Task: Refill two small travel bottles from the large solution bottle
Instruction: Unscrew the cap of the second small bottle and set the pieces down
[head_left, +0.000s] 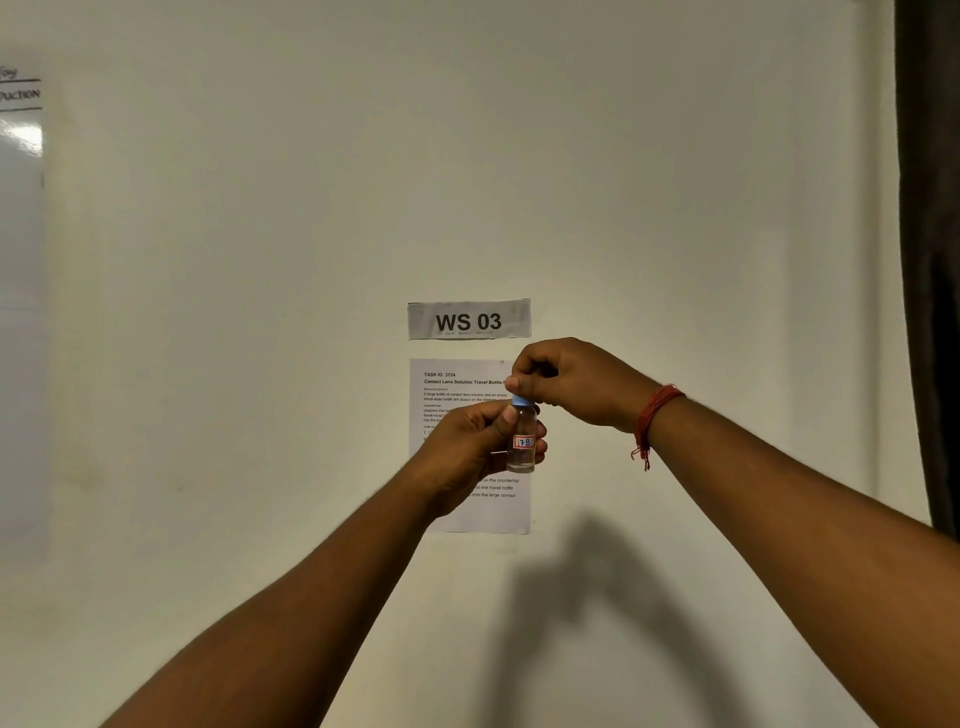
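L hand grips travel bottle, R hand pinches cap

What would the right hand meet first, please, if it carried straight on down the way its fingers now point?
Its fingers already pinch the blue cap, so the right hand would press straight onto the small bottle held upright by the left hand.

Plain cream painted wall, warmly lit.
A white paper sign reading "WS 03" sits above a printed white instruction sheet; dark curtain far right, glossy whiteboard left.
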